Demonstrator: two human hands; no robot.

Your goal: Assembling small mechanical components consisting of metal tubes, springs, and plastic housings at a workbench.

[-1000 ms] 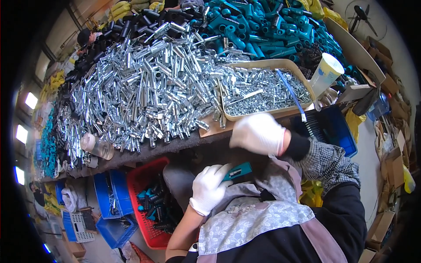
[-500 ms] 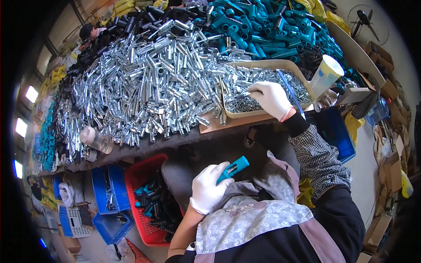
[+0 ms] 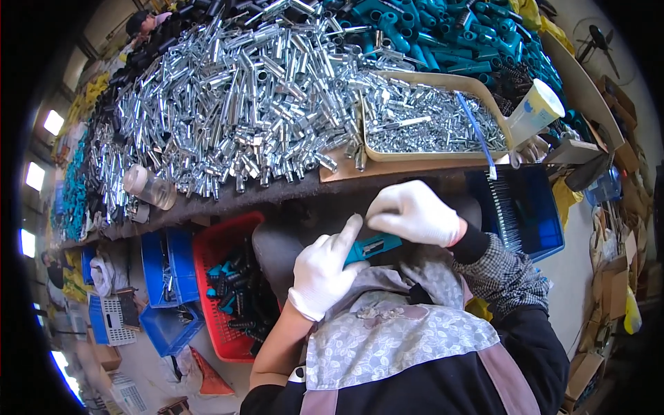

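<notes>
My left hand (image 3: pixel 325 271), in a white glove, is closed around a teal plastic handle-shaped housing (image 3: pixel 379 246) with a dark slot in its side. The housing lies tilted over my lap, in front of my patterned apron. Just above it my right hand (image 3: pixel 415 214), also gloved in white, is bent into a pinch close to my left index fingertip. What its fingers hold, if anything, is too small or hidden to make out. Beyond both hands, a shallow tray (image 3: pixel 436 155) of small metal pins and screws sits at the table edge, with a blue-handled stick (image 3: pixel 474 128) across its right side.
A large heap of shiny metal tubes (image 3: pixel 242 104) covers the table, with teal housings (image 3: pixel 443 41) behind. A paper cup (image 3: pixel 536 107) and a clear bottle (image 3: pixel 149 187) stand near the edge. Below are a red basket (image 3: pixel 207 277) and blue bins (image 3: pixel 162 266).
My right hand has come from the small-parts tray down to the teal housing. My left hand has raised its index finger beside the housing and still holds it. The view has shifted slightly.
</notes>
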